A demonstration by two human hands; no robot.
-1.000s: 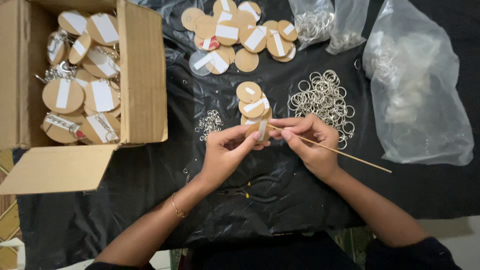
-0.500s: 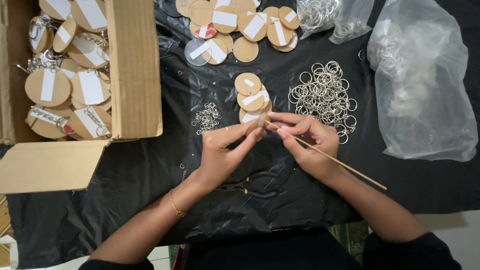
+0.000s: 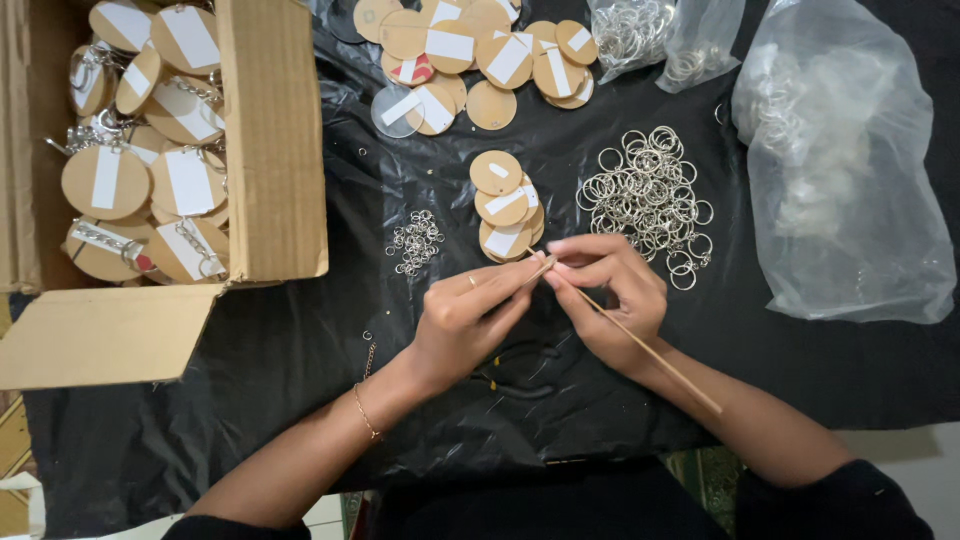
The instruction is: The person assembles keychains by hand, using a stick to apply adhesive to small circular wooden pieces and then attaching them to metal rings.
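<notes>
My right hand [image 3: 608, 300] grips a thin wooden stick [image 3: 650, 350], which runs from my fingertips back along my right forearm. The thumb and forefinger of my left hand [image 3: 470, 318] pinch the stick's far tip, so the fingertips of both hands meet there. Whether something small sits between them I cannot tell. Just beyond my fingers lies a small stack of round brown discs with white labels [image 3: 503, 205]. A pile of silver key rings [image 3: 648, 195] lies to its right.
A heap of small chain pieces [image 3: 415, 240] lies left of the stack. An open cardboard box [image 3: 272, 150] of finished discs stands at the left. More discs [image 3: 470, 45] lie at the top, with clear plastic bags [image 3: 840, 170] on the right. Dark pliers [image 3: 525, 372] rest under my hands on the black sheet [image 3: 300, 340].
Both hands have drawn slightly toward me, away from the disc stack, still joined at the stick's tip. The view has shifted a little.
</notes>
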